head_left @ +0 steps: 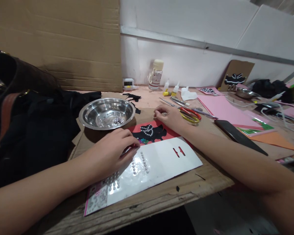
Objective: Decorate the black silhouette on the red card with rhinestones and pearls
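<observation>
My left hand (117,148) is over a white card (165,163) with rows of stick-on pearl beads (144,162). Its thumb and fingertips are pressed together above the card's far edge; anything between them is too small to make out. Under that edge lies a red sheet (172,133) with a black cut-out (159,131) on it, decorated with a looped row of pearls and some coloured beads (143,141). Beyond the sheet, my right hand (170,116) rests with its fingers curled in a pinch. Whatever it may hold cannot be seen.
A steel bowl (87,114) holding small shiny beads stands behind my left hand. Scissors (191,114), glue bottles (175,88) and a water bottle (156,75) are farther back. To the right lie a dark phone-like slab (237,135) and pink sheets (227,109). Dark cloth (46,130) lies left.
</observation>
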Motion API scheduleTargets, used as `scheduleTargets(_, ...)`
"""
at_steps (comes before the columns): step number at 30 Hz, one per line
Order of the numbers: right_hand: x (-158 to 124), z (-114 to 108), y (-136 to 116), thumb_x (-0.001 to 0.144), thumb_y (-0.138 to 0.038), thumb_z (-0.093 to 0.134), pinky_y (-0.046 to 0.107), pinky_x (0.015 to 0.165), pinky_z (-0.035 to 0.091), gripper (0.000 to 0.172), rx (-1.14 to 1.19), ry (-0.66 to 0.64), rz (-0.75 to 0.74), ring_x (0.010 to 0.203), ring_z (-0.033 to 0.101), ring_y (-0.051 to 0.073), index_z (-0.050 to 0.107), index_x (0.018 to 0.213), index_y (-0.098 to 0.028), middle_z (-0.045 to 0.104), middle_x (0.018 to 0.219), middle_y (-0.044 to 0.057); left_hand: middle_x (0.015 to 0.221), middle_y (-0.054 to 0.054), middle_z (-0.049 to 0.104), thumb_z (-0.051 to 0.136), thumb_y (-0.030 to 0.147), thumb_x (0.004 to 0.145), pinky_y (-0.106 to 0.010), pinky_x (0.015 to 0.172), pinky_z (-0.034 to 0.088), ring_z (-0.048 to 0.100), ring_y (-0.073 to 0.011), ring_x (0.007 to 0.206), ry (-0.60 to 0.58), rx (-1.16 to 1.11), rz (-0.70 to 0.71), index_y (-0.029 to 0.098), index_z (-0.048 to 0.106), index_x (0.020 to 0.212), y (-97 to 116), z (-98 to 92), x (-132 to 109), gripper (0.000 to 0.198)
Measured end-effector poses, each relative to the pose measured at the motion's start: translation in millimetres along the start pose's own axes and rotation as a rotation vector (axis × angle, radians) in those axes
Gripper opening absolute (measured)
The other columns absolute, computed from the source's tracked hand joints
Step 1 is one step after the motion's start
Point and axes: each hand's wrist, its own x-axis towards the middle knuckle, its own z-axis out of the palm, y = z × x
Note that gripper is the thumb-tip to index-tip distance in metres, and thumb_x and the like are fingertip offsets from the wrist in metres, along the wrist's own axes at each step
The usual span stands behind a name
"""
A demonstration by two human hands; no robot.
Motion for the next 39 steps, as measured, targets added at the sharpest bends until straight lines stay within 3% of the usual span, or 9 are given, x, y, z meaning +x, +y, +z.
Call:
scheduleTargets(10, -0.7, 0.0, 0.9, 0.085, -0.015, 0.056, 0.034, 0.076, 0.055, 0.015, 0.010, -0.026, -0.017, 0.081, 0.074, 0.020, 0.068, 0.090, -0.024, 0.077, 0.086, 0.001, 0.107, -0.010, 0.069, 0.050, 0.029, 0.101, -0.044, 0.089, 0.053, 0.063, -0.0257, 0.100, -0.018, 0.007, -0.014, 0.021, 0.075, 0.110, 1.6, -1.8, 0.6, 0.027)
scheduleTargets(16, 2.6, 4.6, 8.2, 0.095, -0.018, 0.053, 0.033, 0.084, 0.059, 0.024, 0.058, -0.036, -0.023, 0.094, 0.078, 0.019, 0.060, 0.118, -0.024, 0.080, 0.103, 0.002, 0.107, -0.009, 0.070, 0.050, 0.029, 0.101, -0.043, 0.089, 0.053, 0.063, -0.0250, 0.100, -0.014, 0.006, -0.010, 0.022, 0.075, 0.110, 0.8, -0.8, -0.6, 0.028)
scheduleTargets(21, 6.5, 4.3, 13.0, 0.097, -0.027, 0.058, 0.033, 0.079, 0.058, 0.010, -0.008, -0.023, -0.030, 0.086, 0.076, 0.019, 0.067, 0.100, -0.023, 0.080, 0.097, 0.003, 0.106, -0.009, 0.070, 0.050, 0.029, 0.101, -0.043, 0.089, 0.052, 0.063, -0.0247, 0.099, -0.011, 0.010, -0.014, 0.021, 0.075, 0.109, 1.4, -0.9, 0.2, 0.027)
scheduleTargets(24, 11.0, 4.8, 16.1, 0.095, -0.025, 0.060, 0.036, 0.080, 0.055, 0.012, -0.103, -0.001, -0.058, 0.084, 0.072, 0.021, 0.071, 0.095, -0.023, 0.079, 0.095, 0.004, 0.107, -0.010, 0.070, 0.050, 0.029, 0.101, -0.043, 0.089, 0.052, 0.063, -0.0249, 0.100, -0.020, 0.013, -0.018, 0.021, 0.075, 0.110, 1.8, -1.6, 1.2, 0.027)
scheduleTargets(29, 21.8, 8.7, 24.9, 0.092, -0.018, 0.062, 0.038, 0.089, 0.048, 0.016, -0.266, -0.052, -0.185, 0.097, 0.064, 0.025, 0.078, 0.091, -0.020, 0.075, 0.097, 0.009, 0.107, -0.009, 0.070, 0.051, 0.030, 0.100, -0.043, 0.088, 0.052, 0.063, -0.0248, 0.099, -0.020, 0.006, -0.020, 0.021, 0.074, 0.110, 1.0, -1.5, 1.4, 0.026)
scheduleTargets(34, 26.9, 10.3, 30.1, 0.099, -0.023, 0.054, 0.039, 0.090, 0.045, 0.027, -0.390, -0.100, -0.258, 0.097, 0.061, 0.025, 0.081, 0.098, -0.018, 0.072, 0.099, 0.013, 0.106, -0.009, 0.069, 0.052, 0.031, 0.100, -0.043, 0.087, 0.052, 0.062, -0.0253, 0.099, -0.024, 0.013, -0.013, 0.021, 0.075, 0.109, -0.1, -1.0, 1.3, 0.026)
scheduleTargets(39, 24.9, 5.2, 26.0, 0.095, -0.010, 0.052, 0.042, 0.101, 0.043, 0.033, -0.481, -0.195, -0.320, 0.110, 0.060, 0.027, 0.080, 0.109, -0.018, 0.073, 0.116, 0.014, 0.105, -0.009, 0.069, 0.051, 0.031, 0.100, -0.043, 0.087, 0.052, 0.063, -0.0253, 0.098, -0.022, 0.010, -0.006, 0.021, 0.075, 0.109, 0.1, -1.7, 2.2, 0.027)
